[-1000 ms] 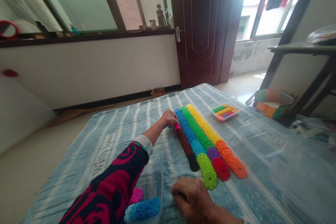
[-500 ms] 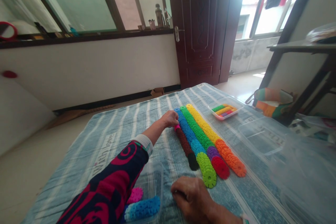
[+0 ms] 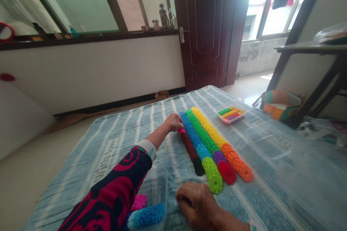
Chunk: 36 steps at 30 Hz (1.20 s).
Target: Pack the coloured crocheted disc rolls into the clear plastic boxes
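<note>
Several long rows of toothed plastic discs lie side by side on a blue striped cloth (image 3: 114,140): a dark red and black row (image 3: 191,149), a blue to lime row (image 3: 202,149), a green, purple and red row (image 3: 214,148) and a yellow to orange row (image 3: 225,144). My left hand (image 3: 173,122) is stretched out with its fingers closed at the far pink end of the dark row. My right hand (image 3: 199,204) rests as a closed fist on the cloth near the lime end; what it holds is hidden.
A clear tub (image 3: 159,184) by my left arm holds blue and pink discs (image 3: 145,214). A small tray of coloured discs (image 3: 230,113) sits at the far right. Clear lids and bins (image 3: 273,139) lie to the right. A dark door (image 3: 208,25) stands beyond.
</note>
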Motion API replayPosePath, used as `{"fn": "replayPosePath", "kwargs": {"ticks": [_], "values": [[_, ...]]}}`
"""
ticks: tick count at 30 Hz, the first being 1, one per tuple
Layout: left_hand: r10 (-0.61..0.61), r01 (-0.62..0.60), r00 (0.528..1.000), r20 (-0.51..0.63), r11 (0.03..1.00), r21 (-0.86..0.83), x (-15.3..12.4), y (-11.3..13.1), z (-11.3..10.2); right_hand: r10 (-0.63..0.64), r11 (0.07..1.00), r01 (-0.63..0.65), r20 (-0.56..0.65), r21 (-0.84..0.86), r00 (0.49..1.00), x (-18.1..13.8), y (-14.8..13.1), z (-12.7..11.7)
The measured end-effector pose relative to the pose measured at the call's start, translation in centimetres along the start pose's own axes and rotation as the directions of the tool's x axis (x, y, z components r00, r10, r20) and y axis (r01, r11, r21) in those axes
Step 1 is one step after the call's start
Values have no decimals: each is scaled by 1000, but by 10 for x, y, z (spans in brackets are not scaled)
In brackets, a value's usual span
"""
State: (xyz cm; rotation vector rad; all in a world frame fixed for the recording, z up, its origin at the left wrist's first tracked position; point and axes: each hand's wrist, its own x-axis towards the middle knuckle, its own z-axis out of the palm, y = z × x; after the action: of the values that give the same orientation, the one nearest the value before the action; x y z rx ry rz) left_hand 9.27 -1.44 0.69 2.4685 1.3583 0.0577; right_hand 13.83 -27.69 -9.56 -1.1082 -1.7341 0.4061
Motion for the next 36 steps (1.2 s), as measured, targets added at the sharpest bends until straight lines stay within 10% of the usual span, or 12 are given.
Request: {"fn": "replayPosePath", "kwargs": {"ticks": [16, 29, 36], "values": [[-73, 40, 989, -129, 970, -238, -17, -3, -21, 22, 1000, -22, 50, -3, 998, 0, -2, -2], [-278, 166, 955, -103, 789, -592, -214, -6, -35, 39, 998, -43, -103, -38, 994, 25, -46, -33], [-380, 258, 924, -47, 709, -656, -258, -17, -3, 101, 975, -26, 335, -223, 937, 76, -86, -9]]}}
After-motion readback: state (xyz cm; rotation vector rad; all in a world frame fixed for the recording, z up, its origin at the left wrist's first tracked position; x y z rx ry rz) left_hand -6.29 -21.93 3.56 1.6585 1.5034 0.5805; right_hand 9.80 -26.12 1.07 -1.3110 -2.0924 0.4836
